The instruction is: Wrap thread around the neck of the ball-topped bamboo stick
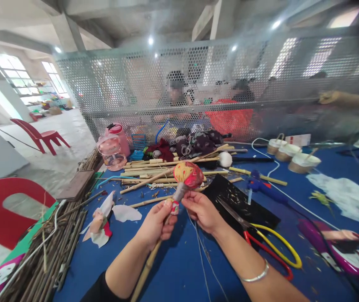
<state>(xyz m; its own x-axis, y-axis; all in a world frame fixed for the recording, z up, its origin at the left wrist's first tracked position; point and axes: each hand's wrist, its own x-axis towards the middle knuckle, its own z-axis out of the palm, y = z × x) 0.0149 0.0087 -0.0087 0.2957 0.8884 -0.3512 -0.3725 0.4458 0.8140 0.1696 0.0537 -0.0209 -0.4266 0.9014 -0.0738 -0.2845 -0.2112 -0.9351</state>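
Your left hand (157, 222) clasps the cloth-headed bamboo stick (187, 174) aslant above the counter (182, 264), apparently steadying its wrapped neck (180, 192) for your right hand (203, 212), whose fingers (191, 202) bunch there, though I cannot tell whether they grip anything.

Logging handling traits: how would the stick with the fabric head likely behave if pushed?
The stick is probably stiff, showing no sag below the left hand. Its bulky fabric head may make that end heavier, so it could pivot when pushed.
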